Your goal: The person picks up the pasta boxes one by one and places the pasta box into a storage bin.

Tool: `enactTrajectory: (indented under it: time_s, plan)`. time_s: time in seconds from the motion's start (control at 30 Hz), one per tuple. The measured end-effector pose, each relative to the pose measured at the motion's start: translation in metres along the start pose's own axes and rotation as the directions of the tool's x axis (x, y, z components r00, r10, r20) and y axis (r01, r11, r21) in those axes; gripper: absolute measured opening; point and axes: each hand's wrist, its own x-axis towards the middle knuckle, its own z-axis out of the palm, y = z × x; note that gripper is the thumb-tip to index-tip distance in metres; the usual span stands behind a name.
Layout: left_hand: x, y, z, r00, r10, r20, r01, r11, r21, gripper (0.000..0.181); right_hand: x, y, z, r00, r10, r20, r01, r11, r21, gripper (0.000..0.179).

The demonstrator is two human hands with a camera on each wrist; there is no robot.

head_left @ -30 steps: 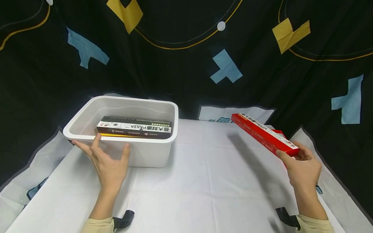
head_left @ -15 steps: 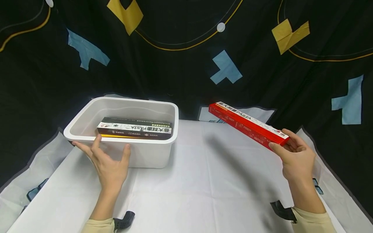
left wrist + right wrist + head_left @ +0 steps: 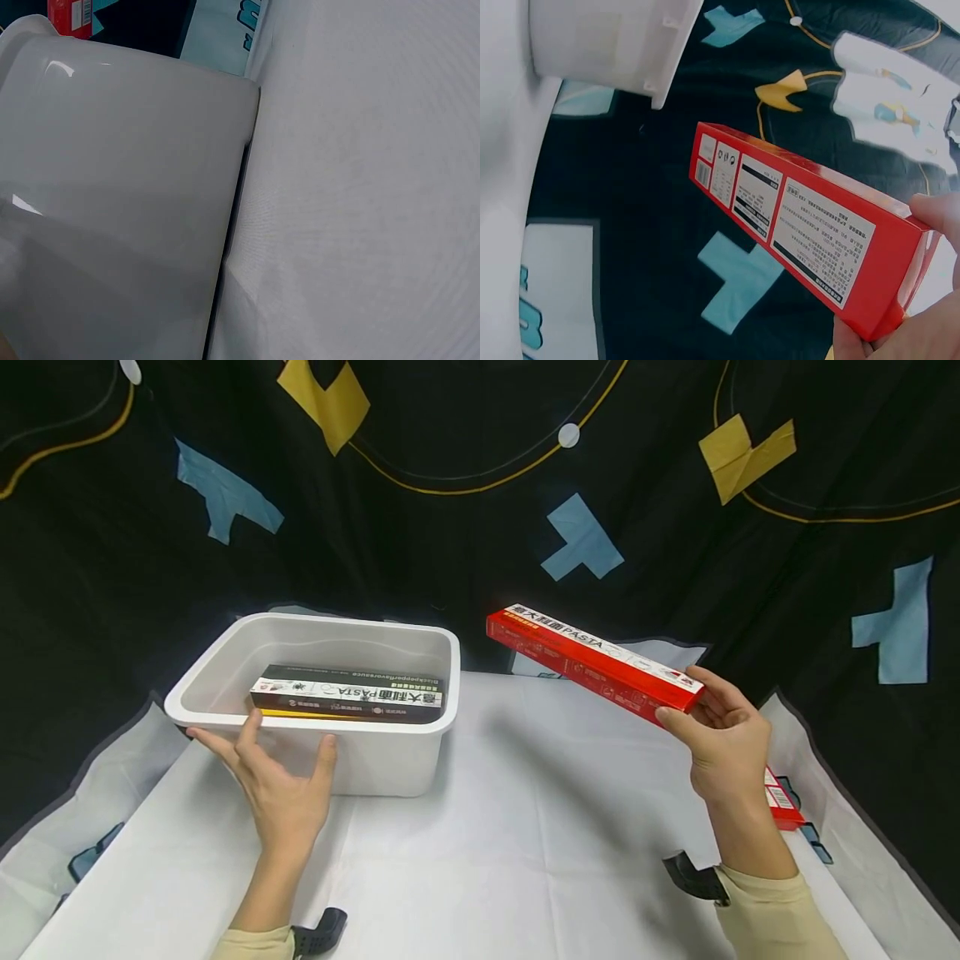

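Observation:
In the head view my right hand pinches a long red pasta box by its near right end, thumb on the front side. The box is held in the air over the table, tilted with its far end higher. In the right wrist view, printed white label panels cover one side of the box. My left hand rests with spread fingers against the front wall and rim of a white plastic bin. Inside the bin lies a black pasta box, with a yellow strip showing below it.
A second red box lies at the table's right edge, partly hidden behind my right forearm. The white-covered table ends at a black curtain with blue and yellow patches. The bin stands at the left.
My right hand has carried the red pasta box leftward toward the bin, uncovering the second red box at the right. My left hand and the bin have stayed in place.

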Motion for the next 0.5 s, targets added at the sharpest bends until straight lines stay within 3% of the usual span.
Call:
enactTrajectory:
  time_s: [0.27,0.5]
  plan:
    - [0.001,-0.001,-0.001,1.0,0.026,-0.015,-0.026,1.0,0.0,0.088,0.003,0.002,0.029,0.989,-0.09,0.119,0.085,0.995,0.045,0.056]
    - [0.0,0.0,-0.002,1.0,-0.002,-0.001,0.002,1.0,0.002,0.089,0.006,0.012,0.054,0.959,-0.132,0.252,0.115,0.99,0.08,0.055]
